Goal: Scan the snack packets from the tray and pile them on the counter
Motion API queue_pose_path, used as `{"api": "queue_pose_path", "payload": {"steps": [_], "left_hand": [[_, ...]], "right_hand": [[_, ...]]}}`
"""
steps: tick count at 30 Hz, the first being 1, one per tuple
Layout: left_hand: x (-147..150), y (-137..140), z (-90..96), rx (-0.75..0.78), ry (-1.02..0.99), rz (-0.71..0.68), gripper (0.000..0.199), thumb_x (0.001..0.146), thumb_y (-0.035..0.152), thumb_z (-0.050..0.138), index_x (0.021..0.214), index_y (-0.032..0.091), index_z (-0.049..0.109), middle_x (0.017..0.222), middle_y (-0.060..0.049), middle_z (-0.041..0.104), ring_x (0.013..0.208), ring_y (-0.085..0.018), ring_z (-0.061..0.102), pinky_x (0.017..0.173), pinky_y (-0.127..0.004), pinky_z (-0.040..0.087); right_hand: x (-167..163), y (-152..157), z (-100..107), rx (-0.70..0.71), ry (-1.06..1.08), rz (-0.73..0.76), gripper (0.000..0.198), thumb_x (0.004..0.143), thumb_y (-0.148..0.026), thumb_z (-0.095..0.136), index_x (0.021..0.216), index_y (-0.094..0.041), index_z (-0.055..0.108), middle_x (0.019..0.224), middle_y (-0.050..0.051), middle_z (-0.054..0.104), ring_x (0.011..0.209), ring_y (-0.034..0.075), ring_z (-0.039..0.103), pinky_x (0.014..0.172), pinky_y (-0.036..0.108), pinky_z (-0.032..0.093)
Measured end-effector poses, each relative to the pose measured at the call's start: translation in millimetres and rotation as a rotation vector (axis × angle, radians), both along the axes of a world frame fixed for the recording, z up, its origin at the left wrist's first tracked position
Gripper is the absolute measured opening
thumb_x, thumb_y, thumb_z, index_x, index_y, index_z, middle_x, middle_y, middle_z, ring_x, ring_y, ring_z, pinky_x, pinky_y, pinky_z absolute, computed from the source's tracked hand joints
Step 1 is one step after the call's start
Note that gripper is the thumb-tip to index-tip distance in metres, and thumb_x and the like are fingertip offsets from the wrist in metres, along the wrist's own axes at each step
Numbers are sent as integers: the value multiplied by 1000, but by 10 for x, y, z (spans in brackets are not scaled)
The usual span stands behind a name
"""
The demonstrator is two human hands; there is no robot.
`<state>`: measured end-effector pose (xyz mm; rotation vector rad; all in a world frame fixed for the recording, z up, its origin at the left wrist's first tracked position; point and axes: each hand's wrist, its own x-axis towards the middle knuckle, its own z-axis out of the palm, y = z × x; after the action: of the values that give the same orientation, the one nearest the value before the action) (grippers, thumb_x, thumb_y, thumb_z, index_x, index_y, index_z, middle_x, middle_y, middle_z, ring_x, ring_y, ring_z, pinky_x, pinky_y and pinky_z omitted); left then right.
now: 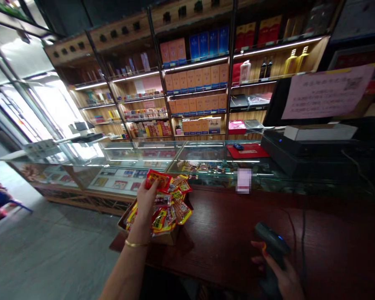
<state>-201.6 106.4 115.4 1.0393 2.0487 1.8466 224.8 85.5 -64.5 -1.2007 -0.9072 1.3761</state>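
Observation:
My left hand [147,196] is closed on a red snack packet [158,180], held up over the far left part of a cardboard box [167,238]. Heaped in that box are several red and yellow snack packets [175,208] with clear windows. On the right, my right hand [279,271] wraps round the handle of a black barcode scanner [271,239]. A small blue light shows on the scanner's head, which points left and away from me above the dark red wooden counter [218,233]. Part of the right hand is blurred.
A glass display case [137,154] runs behind the counter. A blurred-out card [244,181] stands at its near edge, and a red mat [248,151] lies on the glass. At right is a monitor [276,102] with a paper sheet [328,91]. Cables [303,233] cross the counter.

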Motion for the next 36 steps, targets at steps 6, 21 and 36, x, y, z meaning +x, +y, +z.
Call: {"api": "queue_pose_path", "payload": {"steps": [6, 21, 36], "left_hand": [[1496, 169, -657, 98, -505, -526, 43, 72, 36, 76, 110, 21, 61, 89, -1, 75, 65, -17, 70, 48, -22, 53], [1684, 723, -1692, 211, -612, -443, 52, 67, 47, 85, 104, 17, 64, 80, -6, 78, 61, -18, 72, 51, -24, 55], [1776, 744, -1641, 290, -450, -497, 41, 70, 47, 83, 91, 16, 69, 86, -9, 79, 76, -21, 76, 71, -30, 61]], "right_hand": [[-14, 29, -62, 94, 31, 65, 58, 71, -58, 85, 114, -20, 75, 112, 11, 82, 58, 15, 67, 57, 27, 55], [-3, -16, -58, 199, 0, 217, 50, 81, -62, 73, 102, -18, 69, 70, 2, 73, 47, 13, 58, 49, 26, 41], [-130, -180, -132, 109, -144, 222, 67, 72, -75, 74, 99, -14, 71, 60, -1, 64, 44, 14, 58, 43, 25, 43]]}}
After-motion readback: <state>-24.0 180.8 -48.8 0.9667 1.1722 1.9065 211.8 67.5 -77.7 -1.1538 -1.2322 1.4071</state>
